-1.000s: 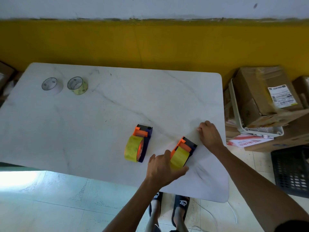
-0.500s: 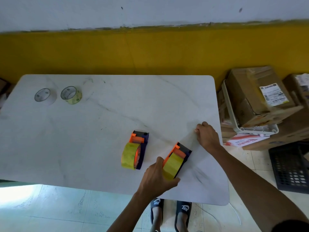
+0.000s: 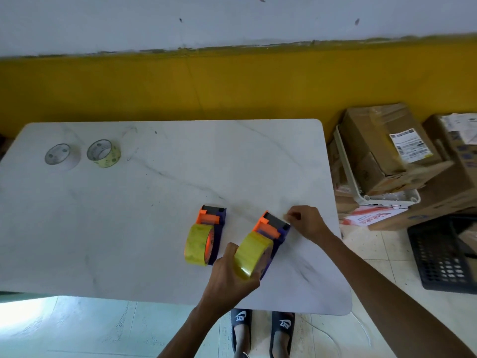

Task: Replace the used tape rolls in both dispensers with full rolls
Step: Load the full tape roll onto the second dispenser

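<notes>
Two orange-and-purple tape dispensers stand near the front right of the white marble table (image 3: 129, 215), each loaded with a thick yellowish roll. My left hand (image 3: 229, 277) grips the roll end of the right dispenser (image 3: 260, 244). My right hand (image 3: 307, 222) sits at that dispenser's cutter end, fingertips pinched together there; what they pinch is too small to tell. The left dispenser (image 3: 205, 235) stands alone, untouched. Far back left lie two thin rolls, one whitish (image 3: 62, 156) and one pale yellow (image 3: 104, 153).
Cardboard boxes (image 3: 387, 151) and a white tray are stacked on the floor right of the table. A black slotted crate (image 3: 441, 254) lies in front of them. My feet in black slippers (image 3: 263, 332) show under the table's near edge.
My right hand moved from the bare tabletop to the right dispenser's cutter end. My left hand kept its hold on the roll end. The camera tilted, shifting the scene down.
</notes>
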{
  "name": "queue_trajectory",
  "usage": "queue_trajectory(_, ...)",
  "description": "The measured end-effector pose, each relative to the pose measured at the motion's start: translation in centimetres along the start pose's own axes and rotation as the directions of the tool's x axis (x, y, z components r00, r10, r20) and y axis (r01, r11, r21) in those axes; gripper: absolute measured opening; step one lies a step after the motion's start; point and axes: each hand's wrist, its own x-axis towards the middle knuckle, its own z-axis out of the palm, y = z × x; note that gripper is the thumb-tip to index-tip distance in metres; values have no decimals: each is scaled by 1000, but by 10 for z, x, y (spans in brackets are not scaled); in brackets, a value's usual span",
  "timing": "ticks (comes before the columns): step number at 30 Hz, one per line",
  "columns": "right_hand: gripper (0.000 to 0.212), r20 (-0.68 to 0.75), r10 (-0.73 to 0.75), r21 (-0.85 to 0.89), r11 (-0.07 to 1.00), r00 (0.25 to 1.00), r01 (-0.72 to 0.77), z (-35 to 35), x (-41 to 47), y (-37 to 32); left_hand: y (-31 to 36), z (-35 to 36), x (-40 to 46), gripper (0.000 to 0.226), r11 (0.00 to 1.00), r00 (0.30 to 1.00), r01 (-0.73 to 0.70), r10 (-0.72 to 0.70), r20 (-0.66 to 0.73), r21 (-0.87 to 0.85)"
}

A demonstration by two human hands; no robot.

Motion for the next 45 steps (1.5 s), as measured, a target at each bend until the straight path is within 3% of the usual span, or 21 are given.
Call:
queue_trajectory(2, 8, 63, 37, 170, 984, 997, -47, 10, -10, -7, 8, -2, -1, 43, 999, 1000, -20, 20, 7, -46)
queue_trajectory(3, 8, 91, 68, 338, 937, 994, -95, 16, -15, -11, 11, -2, -1, 43, 998, 1000, -25, 26, 8, -62)
queue_trajectory(5, 20, 135, 109, 643, 747, 985, -171, 23, -30, -24, 14, 0, 2, 41, 996, 1000, -11, 11, -3, -89)
queue_trajectory(9, 26, 334, 198, 818, 425, 921, -388, 37, -55, -43, 18, 2, 4, 42, 990, 999, 34, -39, -36, -137)
queue_trajectory(11, 7, 381, 199, 873, 243, 903, -422, 46, -61, -46, 21, 2, 3, 43, 983, 996, 61, -71, -50, -175)
queue_trajectory(13, 44, 418, 220, 900, 32, 881, -435, 56, -64, -45, 24, 2, 5, 41, 978, 992, 85, -100, -71, -191)
queue_trajectory(15, 74, 476, 212, 879, -97, 853, -467, 59, -72, -47, 24, 4, 7, 41, 976, 988, 109, -128, -90, -190)
queue_trajectory(18, 88, 551, 171, 832, -187, 817, -522, 61, -81, -51, 26, 8, 9, 41, 970, 981, 154, -173, -87, -190)
queue_trajectory(21, 95, 612, 209, 789, -102, 763, -605, 62, -80, -48, 32, 16, 12, 41, 964, 976, 185, -203, -79, -191)
queue_trajectory(22, 98, 639, 223, 756, -7, 736, -654, 59, -78, -50, 35, 19, 14, 42, 964, 972, 202, -218, -82, -176)
queue_trajectory(25, 109, 694, 322, 506, 418, 644, -754, 44, -69, -57, 40, 24, 23, 47, 964, 964, 249, -256, -72, -89)
queue_trajectory(26, 112, 704, 357, 417, 493, 615, -764, 38, -65, -60, 42, 26, 26, 49, 965, 964, 257, -260, -62, -47)
queue_trajectory(29, 124, 768, 436, 215, 515, 470, -830, 22, -49, -71, 41, 29, 29, 52, 965, 965, 259, -258, -52, 34)
queue_trajectory(31, 136, 715, 552, 73, 550, 428, -832, 15, -41, -77, 37, 32, 26, 55, 961, 963, 267, -264, -54, 65)
queue_trajectory(34, 122, 502, 680, 47, 596, 535, -801, 4, -34, -70, 33, 35, 23, 51, 959, 962, 270, -265, -62, 87)
queue_trajectory(38, 101, 328, 647, 185, 671, 689, -718, -5, -40, -61, 30, 35, 24, 46, 957, 958, 283, -279, -58, 70)
queue_trajectory(45, 75, 276, 606, 348, 660, 746, -666, 13, -56, -63, 27, 33, 23, 44, 953, 953, 301, -300, -43, 24)
